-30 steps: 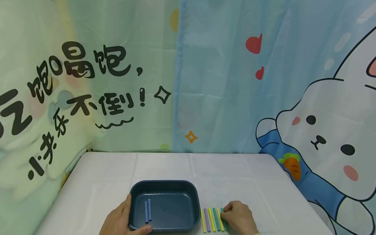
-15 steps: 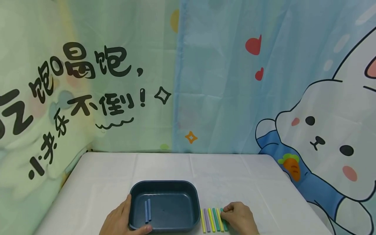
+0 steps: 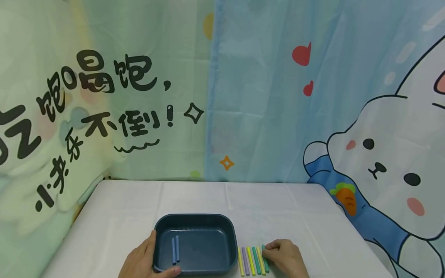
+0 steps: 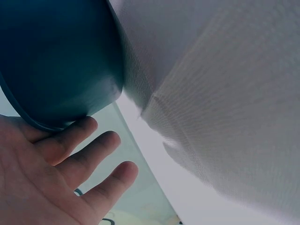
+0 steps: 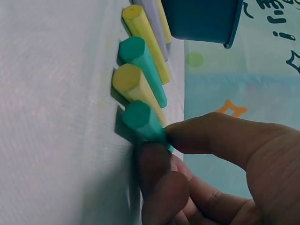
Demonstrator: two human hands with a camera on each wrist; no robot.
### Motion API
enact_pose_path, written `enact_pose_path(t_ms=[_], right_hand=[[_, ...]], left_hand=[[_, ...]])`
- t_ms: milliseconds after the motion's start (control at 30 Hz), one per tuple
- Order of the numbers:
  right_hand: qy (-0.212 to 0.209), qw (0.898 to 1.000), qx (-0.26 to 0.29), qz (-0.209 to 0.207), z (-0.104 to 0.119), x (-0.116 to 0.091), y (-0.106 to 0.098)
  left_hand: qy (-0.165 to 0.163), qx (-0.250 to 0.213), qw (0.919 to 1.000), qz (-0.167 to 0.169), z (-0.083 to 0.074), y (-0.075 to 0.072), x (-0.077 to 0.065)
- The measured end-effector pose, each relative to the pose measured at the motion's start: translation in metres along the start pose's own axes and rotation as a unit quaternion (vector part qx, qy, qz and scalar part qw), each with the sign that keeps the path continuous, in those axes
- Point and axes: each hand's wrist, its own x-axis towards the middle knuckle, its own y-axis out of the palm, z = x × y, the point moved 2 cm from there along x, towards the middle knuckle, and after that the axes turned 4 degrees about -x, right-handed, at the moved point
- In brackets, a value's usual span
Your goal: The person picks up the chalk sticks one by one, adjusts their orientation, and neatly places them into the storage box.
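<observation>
My left hand [image 3: 140, 259] rests against the left side of a dark blue tray [image 3: 194, 271], thumb lying at its near rim. In the left wrist view its fingers [image 4: 91, 157] are spread and mostly straight, some touching the tray's outer wall. Two blue chalk sticks [image 3: 175, 250] lie side by side inside the tray, toward the left. My right hand [image 3: 286, 258] pinches a green chalk stick [image 5: 140, 116] between thumb and fingers, at the right end of a row. That row holds several sticks in yellow, purple and green, among them a neighbouring yellow stick [image 5: 129, 79].
A white cloth [image 3: 271, 208] covers the table under tray and chalk. Behind the table's far edge hangs a printed curtain [image 3: 250, 96] with writing and a rabbit. The row of chalk stands just right of the tray's wall.
The view has shifted very slightly. Both hands, the tray and the chalk sticks stay practically where they were, with the right hand still at the end green stick.
</observation>
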Motion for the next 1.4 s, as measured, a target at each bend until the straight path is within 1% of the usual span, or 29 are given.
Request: enact_pose_path(t_ms=[267, 467, 600, 767, 933, 1167, 1267, 1400], right_hand=[[0.022, 0.999, 0.046, -0.006, 0.003, 0.004, 0.0], [0.044, 0.995, 0.094, -0.01, 0.009, 0.004, 0.0], [0.042, 0.991, 0.124, -0.005, 0.014, 0.004, -0.001], [0.04, 0.988, 0.148, 0.0, 0.022, 0.003, -0.002], [0.016, 0.985, 0.17, 0.0, 0.031, 0.0, -0.001], [-0.014, 0.982, 0.19, -0.008, 0.043, 0.0, 0.002], [-0.028, 0.978, 0.206, -0.009, 0.048, -0.002, 0.003], [-0.041, 0.972, 0.23, 0.0, 0.055, -0.004, 0.005]], left_hand=[[0.002, -0.001, 1.0, -0.004, -0.001, 0.0, 0.001], [0.002, -0.005, 1.0, -0.008, -0.003, 0.0, 0.001], [0.002, -0.002, 0.9999, -0.01, -0.003, 0.0, 0.0], [-0.008, -0.001, 1.0, 0.003, -0.003, 0.0, 0.001], [-0.019, -0.001, 0.9997, 0.015, -0.003, 0.0, 0.0], [-0.013, -0.003, 0.9999, 0.007, -0.002, 0.001, 0.001], [-0.015, -0.003, 0.9998, 0.008, -0.002, 0.0, 0.001], [-0.021, -0.001, 0.9997, 0.013, -0.002, 0.0, 0.001]])
